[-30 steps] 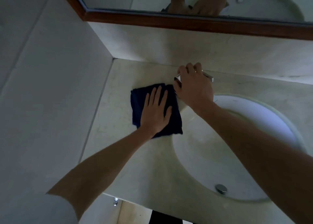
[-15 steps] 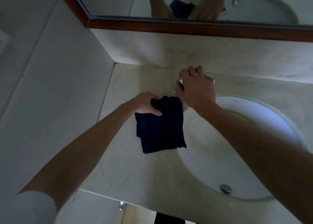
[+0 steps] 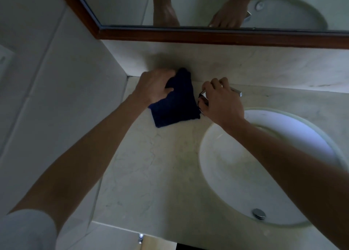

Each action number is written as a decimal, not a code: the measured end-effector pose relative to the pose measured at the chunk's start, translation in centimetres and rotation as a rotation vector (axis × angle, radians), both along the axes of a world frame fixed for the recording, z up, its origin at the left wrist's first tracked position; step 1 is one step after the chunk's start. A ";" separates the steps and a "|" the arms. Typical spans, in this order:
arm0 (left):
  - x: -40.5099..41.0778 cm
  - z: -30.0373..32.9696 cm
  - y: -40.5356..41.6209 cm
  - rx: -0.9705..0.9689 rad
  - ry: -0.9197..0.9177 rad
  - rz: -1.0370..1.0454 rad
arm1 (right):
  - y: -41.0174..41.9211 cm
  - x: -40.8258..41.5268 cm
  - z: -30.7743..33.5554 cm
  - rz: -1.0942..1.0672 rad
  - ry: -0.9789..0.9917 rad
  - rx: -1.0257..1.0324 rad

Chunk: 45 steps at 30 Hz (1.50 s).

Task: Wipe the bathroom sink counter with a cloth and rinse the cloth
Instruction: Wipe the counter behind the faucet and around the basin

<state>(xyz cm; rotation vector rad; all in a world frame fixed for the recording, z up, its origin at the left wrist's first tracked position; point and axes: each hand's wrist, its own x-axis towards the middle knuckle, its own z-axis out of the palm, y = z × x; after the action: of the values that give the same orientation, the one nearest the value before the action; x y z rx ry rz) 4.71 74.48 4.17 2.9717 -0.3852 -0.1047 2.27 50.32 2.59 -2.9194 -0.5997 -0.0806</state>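
Note:
A dark blue cloth (image 3: 176, 106) lies on the pale marble counter (image 3: 160, 164) near the back left corner, its far end bunched up against the backsplash. My left hand (image 3: 155, 86) grips that far end of the cloth. My right hand (image 3: 221, 103) is closed over the chrome tap (image 3: 237, 91) just right of the cloth, with most of the tap hidden under my fingers. The round white sink bowl (image 3: 236, 174) sits to the right, with its metal drain (image 3: 259, 213) near the front.
A wood-framed mirror (image 3: 207, 6) hangs above the backsplash and reflects both hands. The tiled side wall (image 3: 56, 98) closes off the counter on the left. The counter's front edge (image 3: 132, 229) runs along the bottom.
My left hand went from pressing flat on the cloth to gripping its far end, and slid the cloth back toward the backsplash corner. My right hand stayed on the tap.

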 end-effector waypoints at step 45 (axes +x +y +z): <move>1.3 -10.9 -4.6 -0.263 -0.150 0.017 | 0.3 -0.1 -0.2 -0.034 -0.052 -0.013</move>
<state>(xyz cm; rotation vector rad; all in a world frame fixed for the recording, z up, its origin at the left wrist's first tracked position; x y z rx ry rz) 6.04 69.93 -6.76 2.7290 -0.3598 0.1600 2.21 50.65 2.41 -2.9491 -0.5607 -0.1572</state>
